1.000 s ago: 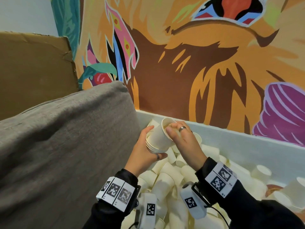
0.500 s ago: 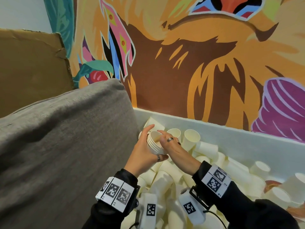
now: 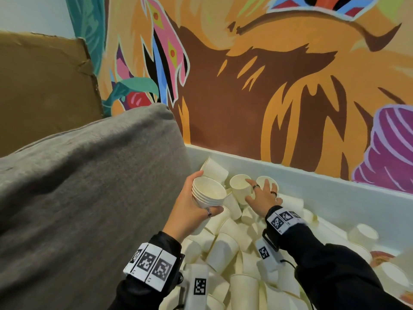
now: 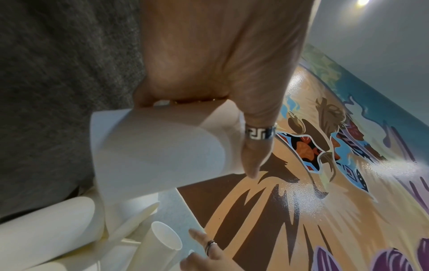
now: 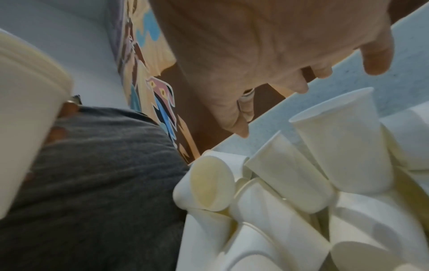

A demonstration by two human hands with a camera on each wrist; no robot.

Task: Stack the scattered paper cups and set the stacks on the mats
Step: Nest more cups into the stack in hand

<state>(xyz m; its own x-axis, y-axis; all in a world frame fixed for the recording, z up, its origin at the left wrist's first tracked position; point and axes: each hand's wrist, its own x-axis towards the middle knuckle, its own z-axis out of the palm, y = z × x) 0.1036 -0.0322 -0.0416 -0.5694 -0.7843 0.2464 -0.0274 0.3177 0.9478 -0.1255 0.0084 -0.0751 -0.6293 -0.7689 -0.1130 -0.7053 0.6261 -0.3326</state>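
Observation:
My left hand (image 3: 190, 206) grips a short stack of nested cream paper cups (image 3: 209, 193), mouths facing up and to the right; the same stack (image 4: 160, 146) fills the left wrist view under my ringed thumb. My right hand (image 3: 261, 193) is spread open over two upright cups (image 3: 240, 185) at the back of the heap, its fingers hovering just above their rims (image 5: 329, 110) and gripping nothing. Many loose cups (image 3: 225, 249) lie jumbled in a white bin (image 3: 324, 193). No mat is in view.
A grey cushion (image 3: 89, 198) presses against the bin's left side, close to my left hand. A painted mural wall (image 3: 268, 97) rises right behind the bin. Brown cardboard (image 3: 40, 86) stands at the far left.
My right hand has let go of the stack after seating a cup in it and moved right and down over the loose cups. The left hand has lowered the stack slightly.

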